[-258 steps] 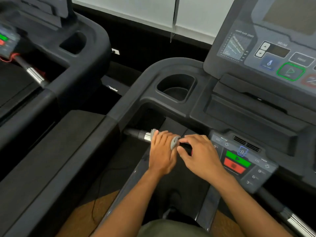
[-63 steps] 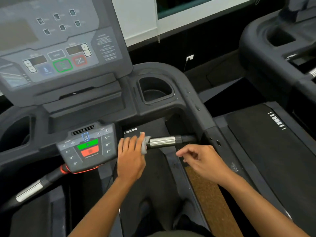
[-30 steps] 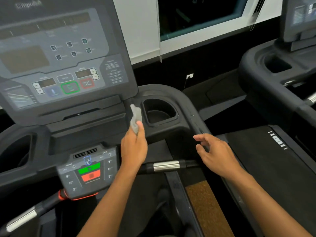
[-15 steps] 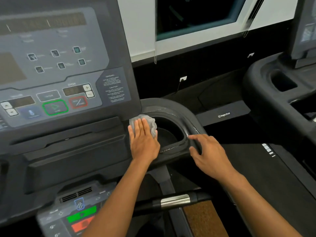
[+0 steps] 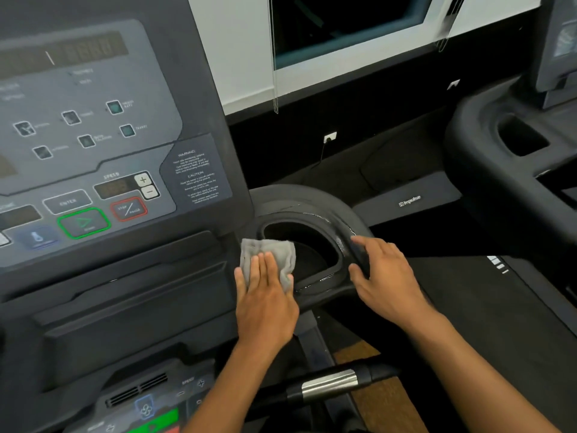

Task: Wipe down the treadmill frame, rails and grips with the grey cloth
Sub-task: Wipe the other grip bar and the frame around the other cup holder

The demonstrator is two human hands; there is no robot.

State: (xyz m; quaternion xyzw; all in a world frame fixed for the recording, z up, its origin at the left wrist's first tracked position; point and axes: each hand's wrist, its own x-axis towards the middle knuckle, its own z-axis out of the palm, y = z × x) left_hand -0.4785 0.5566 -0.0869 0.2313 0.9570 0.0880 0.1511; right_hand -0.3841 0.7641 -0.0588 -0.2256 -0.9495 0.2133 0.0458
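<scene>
Nearest the camera, at the bottom edge, a small control pad (image 5: 146,414) shows a green key and a fan symbol, and just to its right a black handlebar grip (image 5: 327,385) with a bright metal sleeve runs across the frame. Two bare forearms reach forward over it.

The left hand (image 5: 265,307) lies flat, palm down, fingers (image 5: 263,270) straight and close together, pressing the grey cloth (image 5: 268,254) onto the treadmill frame (image 5: 312,195) at the left rim of the cup holder (image 5: 299,245). The cloth sits under the fingertips and pokes out ahead of them and to either side (its right corner hangs slightly over the dark hollow of the holder). The hand pins it rather than clutches it; no fingers curl around it.

The right hand (image 5: 387,282) rests on the right rim of the same cup holder, fingers spread and lightly bent over the edge, the thumb toward the hollow, holding nothing. It is near the cloth without touching it. Wet streaks shine on the rim between the two hands.

To the left and farther up stands the console panel (image 5: 103,151), with its green-ringed and red-ringed keys. Beyond the frame, a neighbouring treadmill (image 5: 505,170) sits at the right, and a white wall with a dark window (image 5: 343,26) closes the view.
</scene>
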